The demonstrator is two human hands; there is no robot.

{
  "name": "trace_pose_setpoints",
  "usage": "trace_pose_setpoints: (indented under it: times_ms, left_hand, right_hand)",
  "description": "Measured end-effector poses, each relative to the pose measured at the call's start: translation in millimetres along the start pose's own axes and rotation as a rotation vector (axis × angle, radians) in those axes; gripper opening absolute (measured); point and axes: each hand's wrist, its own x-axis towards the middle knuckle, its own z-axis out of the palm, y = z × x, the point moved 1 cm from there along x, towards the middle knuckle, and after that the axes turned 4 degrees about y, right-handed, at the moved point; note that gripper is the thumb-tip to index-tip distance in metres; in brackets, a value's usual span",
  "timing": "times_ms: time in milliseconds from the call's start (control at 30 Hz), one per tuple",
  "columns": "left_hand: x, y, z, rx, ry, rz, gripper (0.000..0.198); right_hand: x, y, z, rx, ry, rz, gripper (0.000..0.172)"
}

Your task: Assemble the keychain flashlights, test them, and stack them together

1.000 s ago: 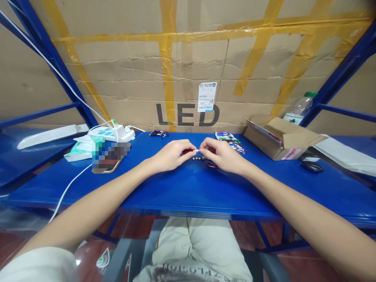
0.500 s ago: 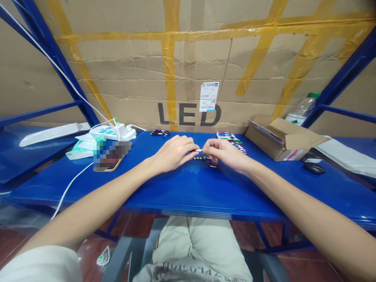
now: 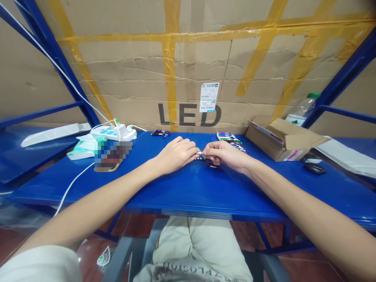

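Where right hand (image 3: 221,153) pinches: silver-coloured piece (image 3: 200,153), fingers curled.
Left hand (image 3: 179,153): gripping same piece, palm down.
Red clip (image 3: 213,166): nearside of grip.

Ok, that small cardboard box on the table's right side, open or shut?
Open. The box has flaps sticking outward rather than folded across its top.

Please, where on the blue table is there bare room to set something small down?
Bare blue table shows between the left hand and the phone, between the right hand and the mouse, and toward the near edge. Crowded: behind the right hand, by colourful slim items; between and near the hands, by small round pieces and a red clip.
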Motion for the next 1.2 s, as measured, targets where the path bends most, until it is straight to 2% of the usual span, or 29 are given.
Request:
trace_pose_setpoints:
  times_ms: [167,700,1000,1200]
  left_hand:
    - [0.6,0.8,2.1,0.096,0.051,0.05,0.037]
    - [1.2,-0.3,3.8,0.171,0.112,0.087,0.031]
    - [2.5,-0.3,4.2,0.146,0.081,0.05,0.034]
    - [-0.8,-5.6,6.2,0.034,0.005,0.011,0.036]
  right_hand:
    - [0.7,0.1,-0.2,0.017,-0.006,0.01,0.031]
    - [-0.9,-2.1,0.4,0.047,0.001,0.036,0.032]
    - [-0.8,-2.3,0.3,0.031,0.002,0.037,0.03]
    - [0.2,1.9,4.4,-0.13,0.045,-0.041,0.024]
